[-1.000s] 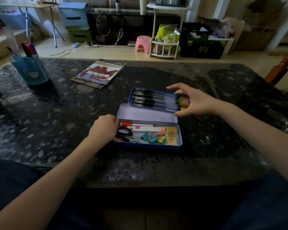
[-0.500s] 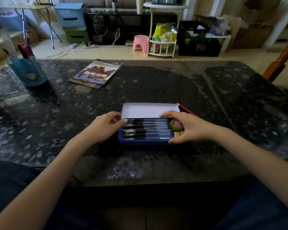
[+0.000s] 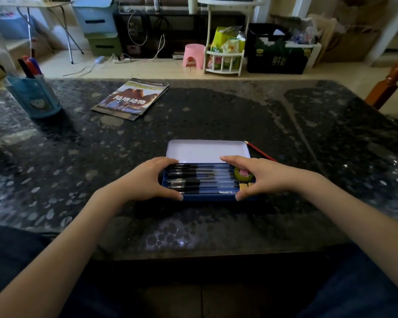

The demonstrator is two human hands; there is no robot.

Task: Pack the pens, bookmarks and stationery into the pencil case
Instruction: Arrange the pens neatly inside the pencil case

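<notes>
On the dark speckled table [image 3: 216, 115], right in front of the person, sits the blue pencil case [image 3: 207, 198] with its lid [image 3: 207, 151] folded back flat and its pale inside facing up. Its upper tray holds a row of black pens [image 3: 200, 179] lying side by side along the length of the case, with a green roll of tape [image 3: 243, 175] and what look like two small yellow erasers [image 3: 245, 186] at the right end, though they are too small to name with confidence. The left hand [image 3: 147, 180] grips the left end of the case, fingers curled over the far edge of the tray and thumb against the near wall. The right hand [image 3: 264, 176] grips the right end in the same way, fingers arched above the tape and thumb on the near wall.

Packing appears to be nearly finished: the tray is full and seated in the case. A red pencil [image 3: 261, 151] lies on the table just beyond the lid's right corner, outside the case, so it probably has to go in. The lid has yet to be closed. Farther back, a magazine [image 3: 133, 98] lies flat and a blue pen holder [image 3: 35, 95] with markers stands at the left; whether those markers belong to the job cannot be told.
</notes>
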